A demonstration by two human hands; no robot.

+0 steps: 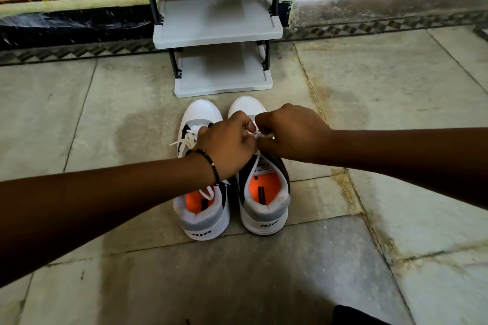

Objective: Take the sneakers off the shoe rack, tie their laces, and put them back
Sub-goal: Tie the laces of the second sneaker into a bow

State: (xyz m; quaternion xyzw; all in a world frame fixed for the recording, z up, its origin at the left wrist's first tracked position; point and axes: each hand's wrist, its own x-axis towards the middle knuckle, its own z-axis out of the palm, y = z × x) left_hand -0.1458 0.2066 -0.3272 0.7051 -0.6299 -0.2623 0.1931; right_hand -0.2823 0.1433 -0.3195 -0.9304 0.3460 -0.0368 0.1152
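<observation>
Both hands, left hand point(229, 144) and right hand point(291, 132), pinch the right sneaker's point(264, 187) lace point(264, 135); we're mid-knot. Next, we'd say, cinch it, then tackle the left sneaker's point(203, 208) loose laces point(186, 140).

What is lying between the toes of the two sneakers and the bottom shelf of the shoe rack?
Nothing: in the head view, only bare floor tile separates the sneakers from the shoe rack.

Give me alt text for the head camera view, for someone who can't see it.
Both hands, left hand and right hand, pinch the white laces of the right sneaker on a stone floor. The left sneaker beside it has loose laces; an empty grey shoe rack stands just beyond.
</observation>
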